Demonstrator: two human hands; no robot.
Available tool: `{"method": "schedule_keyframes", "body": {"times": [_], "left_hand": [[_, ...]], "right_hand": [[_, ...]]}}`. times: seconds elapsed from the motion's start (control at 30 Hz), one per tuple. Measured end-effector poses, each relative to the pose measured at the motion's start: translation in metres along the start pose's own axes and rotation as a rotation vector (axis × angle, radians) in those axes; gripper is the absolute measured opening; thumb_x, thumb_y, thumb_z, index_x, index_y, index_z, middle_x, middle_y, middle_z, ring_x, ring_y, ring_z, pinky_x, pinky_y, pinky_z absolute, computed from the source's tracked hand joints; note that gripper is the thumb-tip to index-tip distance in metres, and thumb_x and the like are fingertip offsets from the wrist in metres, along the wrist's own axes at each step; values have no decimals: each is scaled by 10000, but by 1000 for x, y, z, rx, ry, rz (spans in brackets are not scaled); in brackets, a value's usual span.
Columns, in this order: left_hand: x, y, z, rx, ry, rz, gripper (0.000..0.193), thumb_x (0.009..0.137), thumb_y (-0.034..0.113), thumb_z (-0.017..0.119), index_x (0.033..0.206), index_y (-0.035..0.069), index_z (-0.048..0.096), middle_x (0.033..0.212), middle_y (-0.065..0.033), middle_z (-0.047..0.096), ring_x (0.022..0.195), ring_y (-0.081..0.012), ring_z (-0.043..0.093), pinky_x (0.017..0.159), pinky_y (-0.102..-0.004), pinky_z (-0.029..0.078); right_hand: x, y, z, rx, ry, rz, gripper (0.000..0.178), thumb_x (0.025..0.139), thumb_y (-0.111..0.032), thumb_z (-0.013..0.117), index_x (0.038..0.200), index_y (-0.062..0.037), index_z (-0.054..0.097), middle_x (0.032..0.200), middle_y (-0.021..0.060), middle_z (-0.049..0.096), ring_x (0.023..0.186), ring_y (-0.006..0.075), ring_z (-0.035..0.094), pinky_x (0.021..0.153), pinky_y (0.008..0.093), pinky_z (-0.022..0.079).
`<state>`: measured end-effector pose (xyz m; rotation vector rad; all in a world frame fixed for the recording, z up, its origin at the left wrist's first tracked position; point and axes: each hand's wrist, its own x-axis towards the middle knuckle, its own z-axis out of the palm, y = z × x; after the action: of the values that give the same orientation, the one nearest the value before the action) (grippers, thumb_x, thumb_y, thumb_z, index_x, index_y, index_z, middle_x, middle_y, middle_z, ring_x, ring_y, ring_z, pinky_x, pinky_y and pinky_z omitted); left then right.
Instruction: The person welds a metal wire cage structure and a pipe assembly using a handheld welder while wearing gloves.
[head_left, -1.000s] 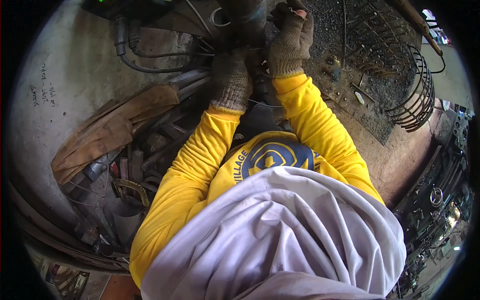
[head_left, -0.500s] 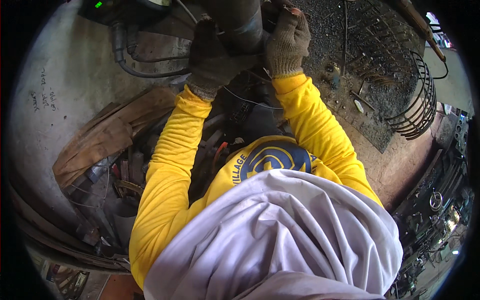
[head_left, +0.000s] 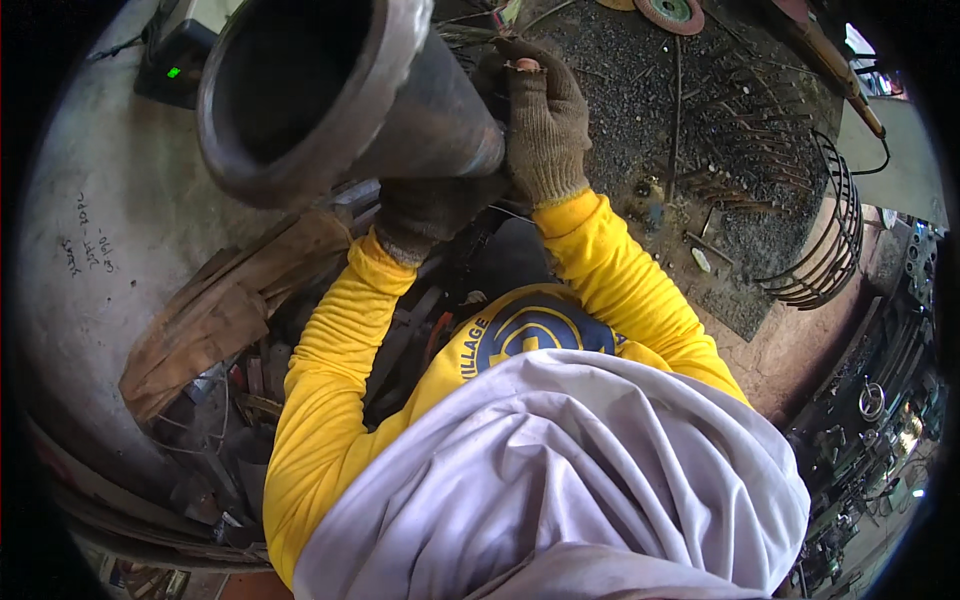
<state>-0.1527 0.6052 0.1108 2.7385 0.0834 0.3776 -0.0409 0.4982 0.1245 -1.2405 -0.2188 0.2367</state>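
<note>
"Past the brown cloth (head_left: 235, 315), your pipe (head_left: 430, 125) is slanting left of the gritty plate (head_left: 738, 305), hiding your left hand's (head_left: 430, 215) fingers."
"Are they gripping?"
"I'm not seeing enough to tell. Your right hand (head_left: 550, 130) is showing beside the pipe, its hold unclear; a curved-bar frame (head_left: 815, 285) is sitting along the plate's right edge."
</note>
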Motion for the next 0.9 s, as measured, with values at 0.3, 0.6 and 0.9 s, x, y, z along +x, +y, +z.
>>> {"method": "schedule_keyframes", "body": {"times": [0.3, 0.6, 0.9], "left_hand": [[-4, -3, 5, -41, -27, -59, 665, 717, 475, 798, 1221, 90, 596, 1176, -166, 627, 1149, -349, 576, 1017, -466, 419], [4, -17, 6, -123, 180, 83, 799, 599, 450, 845, 1236, 58, 562, 1199, -188, 588, 1125, -367, 571, 981, -479, 432], [1, -13, 7, -116, 200, 34, 859, 567, 454, 880, 1242, 44, 543, 1203, -184, 568, 1102, -372, 571, 936, -463, 470]], "right_hand": [[1, 7, 3, 211, -11, 168, 361, 1017, -312, 505, 1180, -6, 605, 1009, 102, 682, 884, 175, 665, 819, 300, 538], [-11, 11, -26, 78, -45, -17, 473, 1037, -404, 414, 1220, 3, 572, 1087, 124, 655, 987, 204, 630, 887, 342, 506], [-1, 13, -7, -36, 159, -399, 492, 1027, -423, 417, 1206, 3, 586, 1031, 109, 660, 908, 181, 638, 824, 310, 505]]}}
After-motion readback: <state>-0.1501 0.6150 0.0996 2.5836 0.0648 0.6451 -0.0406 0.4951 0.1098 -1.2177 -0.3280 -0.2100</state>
